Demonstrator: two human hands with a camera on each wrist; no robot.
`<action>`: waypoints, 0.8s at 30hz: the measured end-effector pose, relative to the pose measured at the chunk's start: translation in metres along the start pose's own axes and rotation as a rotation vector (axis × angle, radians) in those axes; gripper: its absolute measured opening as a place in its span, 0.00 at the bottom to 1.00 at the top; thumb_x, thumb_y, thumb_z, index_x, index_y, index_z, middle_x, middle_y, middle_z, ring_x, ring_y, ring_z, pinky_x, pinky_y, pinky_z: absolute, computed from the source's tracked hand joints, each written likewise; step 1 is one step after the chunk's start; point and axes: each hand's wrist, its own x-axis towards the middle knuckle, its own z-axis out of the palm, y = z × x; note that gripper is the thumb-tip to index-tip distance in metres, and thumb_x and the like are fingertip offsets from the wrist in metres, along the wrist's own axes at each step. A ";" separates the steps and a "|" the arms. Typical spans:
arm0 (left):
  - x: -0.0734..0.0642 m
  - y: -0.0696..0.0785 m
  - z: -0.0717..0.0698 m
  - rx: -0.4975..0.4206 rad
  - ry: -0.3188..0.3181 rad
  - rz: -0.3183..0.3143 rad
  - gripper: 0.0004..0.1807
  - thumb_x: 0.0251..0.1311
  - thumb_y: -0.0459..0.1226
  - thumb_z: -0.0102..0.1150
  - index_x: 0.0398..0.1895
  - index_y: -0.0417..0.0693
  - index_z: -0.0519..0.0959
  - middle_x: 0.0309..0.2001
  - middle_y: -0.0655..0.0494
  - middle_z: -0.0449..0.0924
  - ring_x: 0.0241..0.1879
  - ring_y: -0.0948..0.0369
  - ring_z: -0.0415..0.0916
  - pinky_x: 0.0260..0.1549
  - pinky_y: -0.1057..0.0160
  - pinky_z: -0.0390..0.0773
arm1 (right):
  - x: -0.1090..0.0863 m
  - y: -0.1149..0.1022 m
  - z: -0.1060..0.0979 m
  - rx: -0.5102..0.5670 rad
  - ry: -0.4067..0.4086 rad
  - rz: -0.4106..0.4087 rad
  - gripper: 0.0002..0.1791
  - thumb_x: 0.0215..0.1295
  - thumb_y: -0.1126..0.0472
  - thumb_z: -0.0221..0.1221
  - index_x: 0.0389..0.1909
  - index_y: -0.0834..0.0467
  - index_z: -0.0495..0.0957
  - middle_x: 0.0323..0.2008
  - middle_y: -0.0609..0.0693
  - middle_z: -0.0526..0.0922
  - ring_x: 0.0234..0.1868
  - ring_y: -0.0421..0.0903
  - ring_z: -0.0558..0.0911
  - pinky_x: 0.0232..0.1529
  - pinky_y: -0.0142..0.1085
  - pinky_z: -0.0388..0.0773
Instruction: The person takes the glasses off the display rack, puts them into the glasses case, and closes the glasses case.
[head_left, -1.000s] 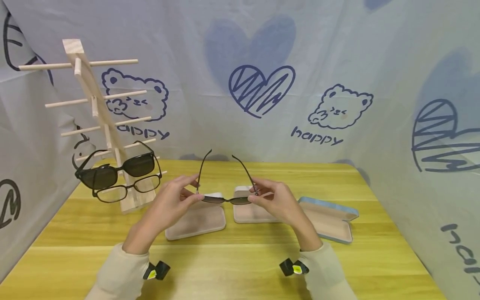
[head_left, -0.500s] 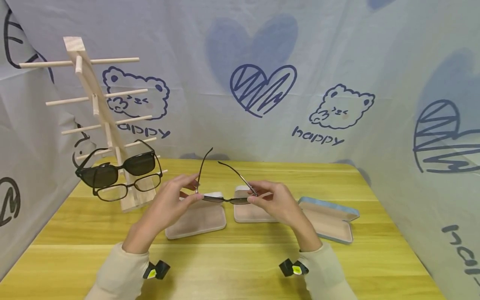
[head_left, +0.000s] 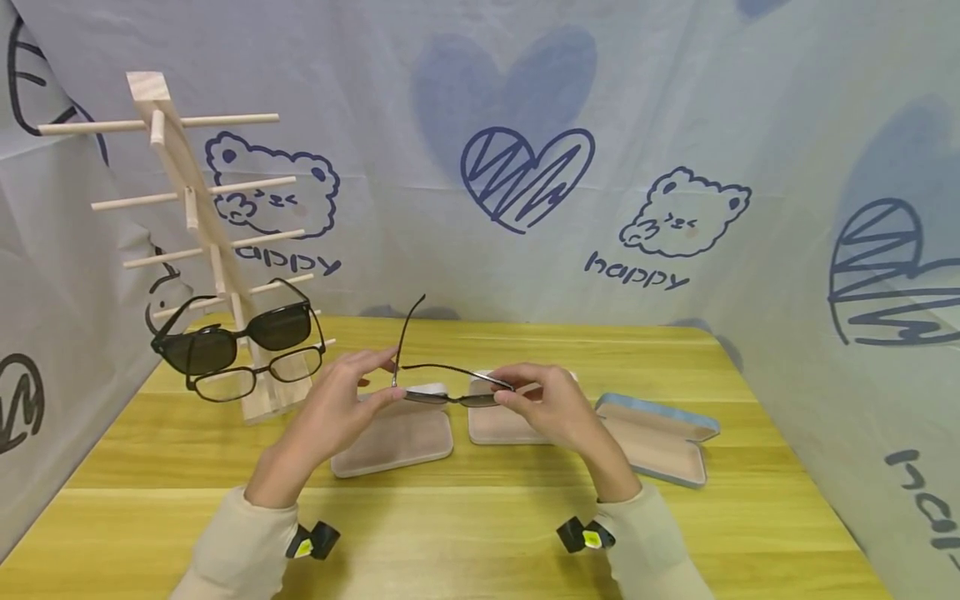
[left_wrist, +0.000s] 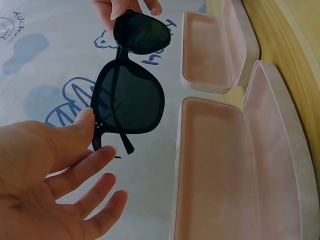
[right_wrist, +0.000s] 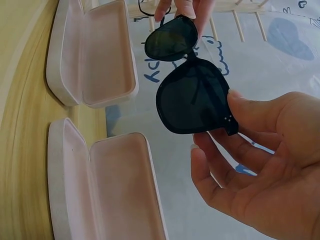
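So both hands were on the one pair of sunglasses (head_left: 477,401), held up in the air around the middle of the frame. The left hand (head_left: 347,402) had its thumb and fingers pinched on the left end of the frame front, and the right hand (head_left: 551,402) pinched the right end the same way. One temple (head_left: 402,343) stuck out toward the cloth backdrop (head_left: 420,275), while the other temple (head_left: 457,371) angled across to the left behind the lenses. Honestly couldn't tell if its tip touched the left fingers or just sat close.

Below the hands, on the yellow wood surface (head_left: 450,533), two pale cases sat open side by side: a left case (head_left: 408,442) and a middle case (head_left: 502,427), both lined in pink. A blue case (head_left: 663,460), also open, was right of center, partly behind the right forearm. Over on the left of the frame stood a wooden stand (head_left: 180,158) with pegs, black sunglasses (head_left: 279,330) on a low one and clear-lensed glasses (head_left: 262,371) just below.
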 end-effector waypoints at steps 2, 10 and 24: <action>0.000 0.000 0.000 0.002 0.003 -0.003 0.30 0.63 0.35 0.70 0.68 0.36 0.75 0.55 0.43 0.85 0.62 0.43 0.77 0.56 0.43 0.83 | 0.001 -0.001 0.000 -0.005 -0.002 -0.007 0.16 0.72 0.62 0.63 0.56 0.62 0.84 0.52 0.59 0.89 0.51 0.53 0.88 0.50 0.43 0.88; -0.001 -0.001 -0.002 0.004 0.006 -0.007 0.30 0.64 0.35 0.70 0.68 0.37 0.75 0.57 0.41 0.85 0.59 0.44 0.80 0.53 0.45 0.84 | 0.004 -0.003 0.001 -0.013 -0.002 -0.028 0.12 0.72 0.63 0.63 0.52 0.62 0.86 0.50 0.56 0.90 0.49 0.52 0.88 0.47 0.36 0.87; -0.003 0.000 -0.002 -0.018 0.004 -0.009 0.30 0.64 0.34 0.69 0.69 0.36 0.75 0.53 0.42 0.86 0.54 0.46 0.83 0.51 0.47 0.86 | 0.004 -0.003 0.002 -0.024 -0.001 -0.034 0.12 0.72 0.63 0.64 0.51 0.61 0.87 0.51 0.55 0.90 0.49 0.51 0.87 0.48 0.37 0.87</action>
